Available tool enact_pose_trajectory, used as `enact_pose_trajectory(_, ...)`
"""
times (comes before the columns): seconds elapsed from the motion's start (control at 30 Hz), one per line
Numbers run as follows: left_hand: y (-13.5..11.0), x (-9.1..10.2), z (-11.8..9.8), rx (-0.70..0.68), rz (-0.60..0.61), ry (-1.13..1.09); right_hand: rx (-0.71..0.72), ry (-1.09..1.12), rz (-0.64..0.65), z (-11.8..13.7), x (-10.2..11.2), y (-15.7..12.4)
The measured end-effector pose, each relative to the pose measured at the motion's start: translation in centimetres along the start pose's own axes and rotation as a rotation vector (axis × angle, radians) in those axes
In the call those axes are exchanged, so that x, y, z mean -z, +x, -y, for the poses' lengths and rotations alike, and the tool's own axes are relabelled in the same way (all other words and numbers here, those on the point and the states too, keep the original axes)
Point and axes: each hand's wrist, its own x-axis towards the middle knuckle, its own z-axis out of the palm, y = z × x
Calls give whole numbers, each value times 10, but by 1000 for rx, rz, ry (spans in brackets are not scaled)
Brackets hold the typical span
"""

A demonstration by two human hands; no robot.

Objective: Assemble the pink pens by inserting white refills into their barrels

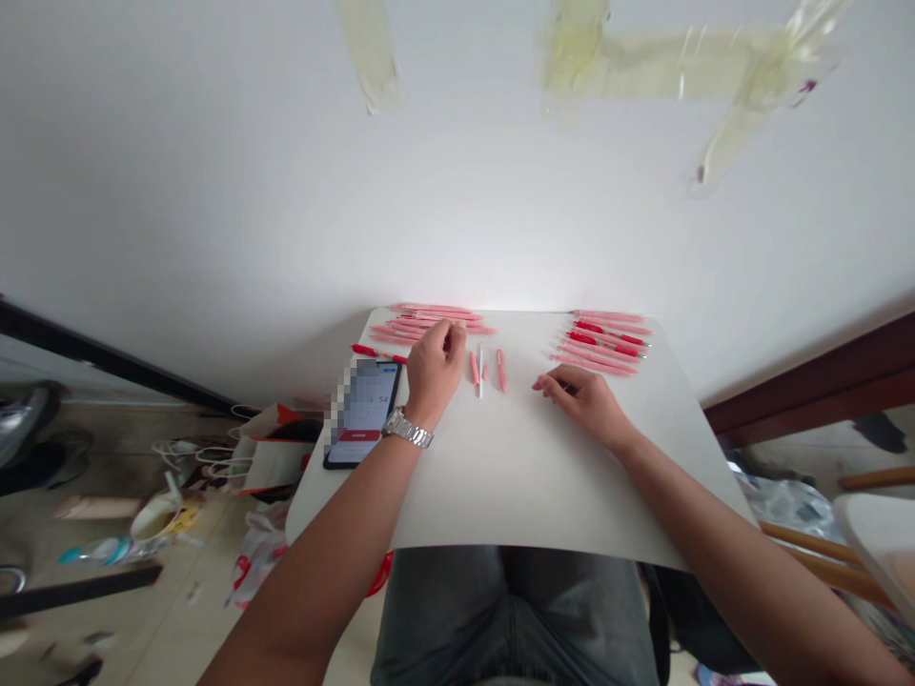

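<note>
Pens fill the far edge of our white surface (515, 476). Our left hand (433, 367) reaches into the far-left pile of pink barrels (436, 320), fingers curled on one. Our right hand (582, 398) rests loosely, empty, near the finished pens (604, 341). Loose parts (487, 370) lie between the hands.

Bare table (515, 476) nearside lies open; pen rows (604, 341), loose parts (487, 370) crowd the far edge.

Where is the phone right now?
The phone lies at the table's left edge, just left of the left hand's wrist with its watch.
</note>
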Motion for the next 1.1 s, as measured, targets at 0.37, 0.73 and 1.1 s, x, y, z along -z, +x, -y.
enact_pose_trajectory(0.37,2,3,4,29,31,20,-9,4,2,-3,0,-1)
enact_pose_trajectory(0.73,2,2,4,18,54,26,-15,14,3,-2,0,-1)
enact_pose_trajectory(1.1,-1,-1,5,-36,112,32,-8,4,-3,-3,0,-1)
